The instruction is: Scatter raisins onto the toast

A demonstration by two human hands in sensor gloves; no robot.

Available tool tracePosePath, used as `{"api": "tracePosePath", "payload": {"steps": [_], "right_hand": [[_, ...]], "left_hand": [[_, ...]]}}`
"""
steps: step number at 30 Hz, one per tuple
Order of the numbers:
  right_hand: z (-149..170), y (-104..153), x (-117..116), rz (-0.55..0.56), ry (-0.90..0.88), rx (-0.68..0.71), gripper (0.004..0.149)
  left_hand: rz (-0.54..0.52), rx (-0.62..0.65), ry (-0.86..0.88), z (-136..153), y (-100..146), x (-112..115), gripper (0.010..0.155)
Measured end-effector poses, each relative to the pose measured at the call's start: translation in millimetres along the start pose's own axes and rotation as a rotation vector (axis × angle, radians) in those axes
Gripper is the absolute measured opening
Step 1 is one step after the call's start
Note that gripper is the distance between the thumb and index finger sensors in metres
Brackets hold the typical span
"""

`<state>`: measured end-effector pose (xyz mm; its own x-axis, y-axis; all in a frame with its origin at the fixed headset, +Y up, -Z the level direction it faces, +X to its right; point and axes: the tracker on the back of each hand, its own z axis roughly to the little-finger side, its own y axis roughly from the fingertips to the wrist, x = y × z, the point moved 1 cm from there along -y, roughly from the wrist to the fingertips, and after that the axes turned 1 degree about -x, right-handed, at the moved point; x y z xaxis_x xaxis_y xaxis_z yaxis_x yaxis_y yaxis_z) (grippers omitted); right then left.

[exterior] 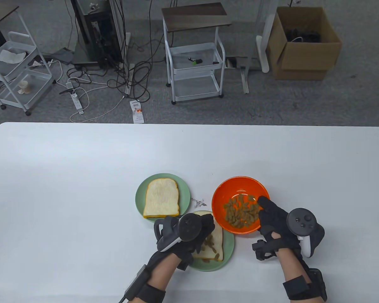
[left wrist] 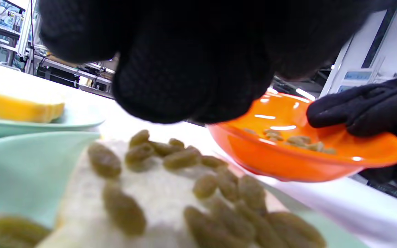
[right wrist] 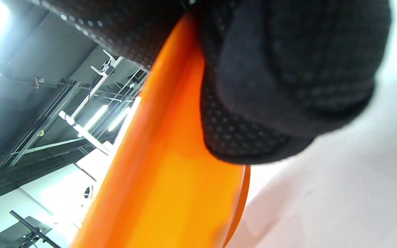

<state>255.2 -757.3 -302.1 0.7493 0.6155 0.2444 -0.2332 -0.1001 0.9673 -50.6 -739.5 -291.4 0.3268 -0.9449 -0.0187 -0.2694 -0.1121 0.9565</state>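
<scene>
Raisins (exterior: 241, 214) fill the orange bowl (exterior: 221, 195) on the white table (exterior: 82, 176), with more scattered on the near toast (exterior: 216, 243), whose long axis appears to run away from the person on a green plate (exterior: 229, 249). The left hand (exterior: 183, 235) hovers over that toast, fingers (left wrist: 184, 75) bunched together and pointing down; whether they pinch any raisins cannot be told. The right hand (exterior: 276, 222) grips the bowl's right rim, thumb inside, bowl tilted toward the toast. A bare slice (exterior: 161, 198) lies on a second green plate (exterior: 184, 192) behind.
</scene>
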Motion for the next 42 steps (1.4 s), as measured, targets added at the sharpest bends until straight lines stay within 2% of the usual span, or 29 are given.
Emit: {"api": "tracePosePath", "payload": {"steps": [3, 6, 10, 15, 19, 21, 23, 26, 29, 32, 38, 42], "right_hand": [[-2.2, 1.1, -1.3, -0.006, 0.006, 0.009, 0.043], [-6.1, 3.3, -2.9, -0.013, 0.003, 0.022, 0.043], [-12.5, 7.5, -6.7, -0.022, -0.013, 0.048, 0.043], [-27.8, 19.2, -19.6, -0.08, -0.05, 0.083, 0.045], [-42.4, 33.1, -32.4, -0.149, -0.078, 0.108, 0.046], [-50.0, 40.8, -37.3, -0.168, -0.081, 0.13, 0.047], [-55.2, 45.7, -40.4, -0.188, -0.095, 0.14, 0.047], [-64.4, 57.0, -46.9, -0.217, -0.14, 0.154, 0.048], [-66.3, 60.8, -47.8, -0.202, -0.148, 0.153, 0.048], [-63.4, 60.4, -46.1, -0.2, -0.206, 0.126, 0.047], [-64.9, 60.9, -43.6, -0.179, -0.21, 0.14, 0.047], [-62.8, 56.9, -41.4, -0.181, -0.185, 0.136, 0.047]], "left_hand": [[-0.008, 0.011, -0.092, -4.6, 2.1, -0.8, 0.038], [-0.01, 0.021, -0.107, -8.7, 5.7, -4.2, 0.046], [-0.079, 0.051, -0.161, -21.3, 14.7, -11.9, 0.055], [-0.179, 0.124, -0.471, -56.0, 27.4, -16.0, 0.072], [-0.023, 0.073, -0.534, -61.5, 23.9, -10.1, 0.08], [0.092, 0.015, -0.513, -56.1, 20.7, -7.4, 0.084], [0.154, -0.024, -0.485, -51.6, 19.1, -6.0, 0.085], [0.181, -0.059, -0.506, -50.2, 16.3, -3.7, 0.08], [0.135, -0.08, -0.49, -48.9, 15.5, -6.8, 0.074], [0.035, -0.1, -0.469, -48.9, 15.7, -12.6, 0.059], [-0.032, -0.087, -0.434, -48.8, 14.0, -15.2, 0.05], [-0.079, -0.08, -0.322, -38.7, 11.9, -16.4, 0.041]]}}
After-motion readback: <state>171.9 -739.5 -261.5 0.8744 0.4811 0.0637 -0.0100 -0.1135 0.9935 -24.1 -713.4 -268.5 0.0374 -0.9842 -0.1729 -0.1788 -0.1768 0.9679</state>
